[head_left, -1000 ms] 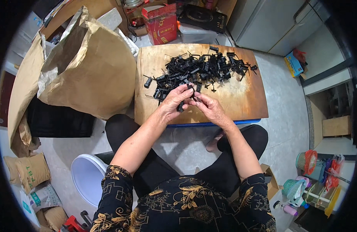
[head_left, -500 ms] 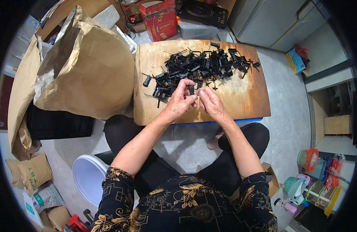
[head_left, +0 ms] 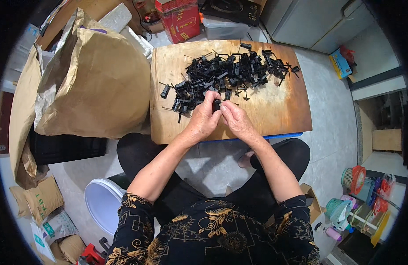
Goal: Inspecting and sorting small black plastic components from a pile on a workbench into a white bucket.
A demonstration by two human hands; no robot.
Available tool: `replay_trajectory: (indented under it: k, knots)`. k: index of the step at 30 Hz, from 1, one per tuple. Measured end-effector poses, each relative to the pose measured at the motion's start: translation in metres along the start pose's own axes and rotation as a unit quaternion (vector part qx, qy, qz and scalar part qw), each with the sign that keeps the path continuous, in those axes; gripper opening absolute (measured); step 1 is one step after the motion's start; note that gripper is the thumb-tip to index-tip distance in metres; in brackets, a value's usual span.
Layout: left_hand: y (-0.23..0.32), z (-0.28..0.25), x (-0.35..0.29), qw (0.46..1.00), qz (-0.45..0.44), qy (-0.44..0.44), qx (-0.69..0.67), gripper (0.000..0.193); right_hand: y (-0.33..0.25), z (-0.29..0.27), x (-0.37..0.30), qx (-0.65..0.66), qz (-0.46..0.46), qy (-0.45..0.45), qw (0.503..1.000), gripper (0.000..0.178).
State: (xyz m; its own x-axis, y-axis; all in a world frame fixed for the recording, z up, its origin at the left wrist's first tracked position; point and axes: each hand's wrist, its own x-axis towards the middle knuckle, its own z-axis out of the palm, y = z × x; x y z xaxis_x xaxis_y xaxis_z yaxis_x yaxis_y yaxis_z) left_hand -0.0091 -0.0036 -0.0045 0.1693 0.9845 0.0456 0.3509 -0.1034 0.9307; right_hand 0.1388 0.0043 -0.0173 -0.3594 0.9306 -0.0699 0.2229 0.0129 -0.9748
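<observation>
Near the front edge of a wooden board, my two hands meet over a small black plastic part. My left hand has its thumb and fingers closed round the part. From the other side, the fingertips of my right hand pinch together against it; whether they hold a separate small piece is hidden. Just beyond my hands spreads a heap of black plastic parts, many with thin stems. One loose black part lies apart from the heap, on the left.
A large open brown paper sack stands against the board's left side. A white bucket is on the floor to my left. Behind the board are a red box and a clear plastic tub. Baskets stand at the right.
My right hand has come slightly left, closer to my left hand, and its fingers now press against the black part. The whole view has shifted a little.
</observation>
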Motion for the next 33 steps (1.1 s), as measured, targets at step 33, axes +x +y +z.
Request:
replay_trajectory:
  k: [33]
  knots:
    - [0.009, -0.014, -0.006, 0.853, -0.136, -0.201, -0.462, 0.034, -0.014, -0.025, -0.008, 0.258, 0.071, -0.080, 0.960, 0.024]
